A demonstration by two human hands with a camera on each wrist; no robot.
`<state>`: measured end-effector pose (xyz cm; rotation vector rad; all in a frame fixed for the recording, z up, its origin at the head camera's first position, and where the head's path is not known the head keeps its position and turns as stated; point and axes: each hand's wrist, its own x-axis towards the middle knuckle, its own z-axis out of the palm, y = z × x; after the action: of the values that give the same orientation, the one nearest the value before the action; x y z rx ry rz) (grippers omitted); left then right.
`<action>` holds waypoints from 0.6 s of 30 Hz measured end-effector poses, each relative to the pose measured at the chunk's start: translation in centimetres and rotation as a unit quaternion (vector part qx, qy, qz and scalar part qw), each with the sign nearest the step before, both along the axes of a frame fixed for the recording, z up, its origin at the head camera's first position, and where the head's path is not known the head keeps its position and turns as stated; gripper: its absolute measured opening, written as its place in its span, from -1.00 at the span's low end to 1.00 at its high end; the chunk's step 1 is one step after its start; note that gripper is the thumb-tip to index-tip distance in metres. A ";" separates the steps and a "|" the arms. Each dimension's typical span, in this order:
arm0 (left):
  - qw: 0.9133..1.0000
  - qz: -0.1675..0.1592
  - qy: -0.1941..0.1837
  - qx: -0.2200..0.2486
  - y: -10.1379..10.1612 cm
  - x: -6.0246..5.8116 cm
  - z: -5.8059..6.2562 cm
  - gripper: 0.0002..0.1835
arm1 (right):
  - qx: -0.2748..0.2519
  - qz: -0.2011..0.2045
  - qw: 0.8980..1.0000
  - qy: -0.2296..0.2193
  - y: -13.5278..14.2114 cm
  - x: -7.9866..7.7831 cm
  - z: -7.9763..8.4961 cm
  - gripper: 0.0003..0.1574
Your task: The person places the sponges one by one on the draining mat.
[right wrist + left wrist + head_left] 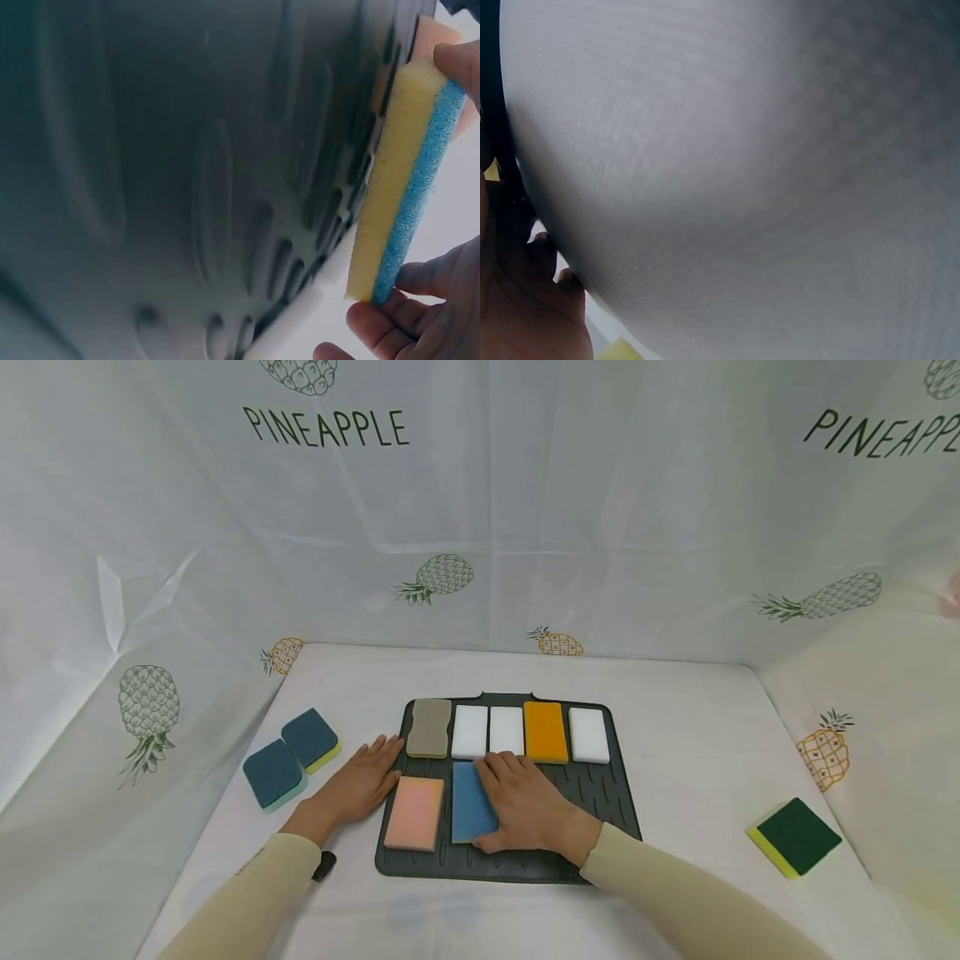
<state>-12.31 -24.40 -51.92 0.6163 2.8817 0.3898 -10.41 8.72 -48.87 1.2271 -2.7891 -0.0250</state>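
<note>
One white table [690,727] bears a black mat [600,793]. From where I stand, the left hand [363,781] lies with fingers outstretched, gripping nothing, seemingly touching the mat's left edge. The right hand [525,802] grips the blue sponge [471,814] between thumb and fingers on the mat's near half, just beside the pink sponge [415,814].

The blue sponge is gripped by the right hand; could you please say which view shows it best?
The right wrist view: the blue sponge is close up, its yellow and blue layers both visible. The head view shows its blue top, partly covered by the right hand; the left wrist view does not discernibly show it.
</note>
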 end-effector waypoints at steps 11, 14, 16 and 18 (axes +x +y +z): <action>1.000 -0.002 0.007 0.004 0.0 0.0 -0.3 -0.32 | 0.020 -0.008 1.000 -0.016 -0.9 0.5 -1.3 0.48; 1.000 -0.002 0.006 0.004 0.0 0.0 -0.2 -0.32 | 0.018 -0.008 1.000 -0.012 -0.9 0.5 -1.4 0.49; 1.000 -0.002 0.005 0.003 0.0 0.0 -0.2 -0.32 | 0.018 -0.008 1.000 -0.012 -1.0 0.5 -1.4 0.49; 1.000 -0.001 0.004 0.002 0.0 0.0 -0.3 -0.31 | 0.019 -0.008 1.000 -0.014 -1.0 0.6 -1.4 0.49</action>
<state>-12.28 -24.44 -52.18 0.6232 2.8889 0.3935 -9.85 7.75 -50.28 1.2214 -2.8354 -0.0630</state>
